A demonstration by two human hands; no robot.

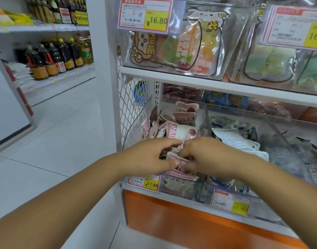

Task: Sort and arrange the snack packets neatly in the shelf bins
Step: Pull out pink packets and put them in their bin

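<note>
The left hand (pixel 150 156) and right hand (pixel 208 156) meet with fingers curled, pinching pink-and-white snack packets (pixel 175 159) at the front of the leftmost clear bin (pixel 132 133) on a white shelf (pixel 208 84), with pale tiled floor (pixel 55 141) and stocked bottles (pixel 55 58) leftward.

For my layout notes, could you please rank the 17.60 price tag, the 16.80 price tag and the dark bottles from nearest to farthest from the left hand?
1. 17.60 price tag, just below the left hand, which grips a pink packet.
2. 16.80 price tag, on the shelf above.
3. dark bottles, far left, across the aisle.
</note>
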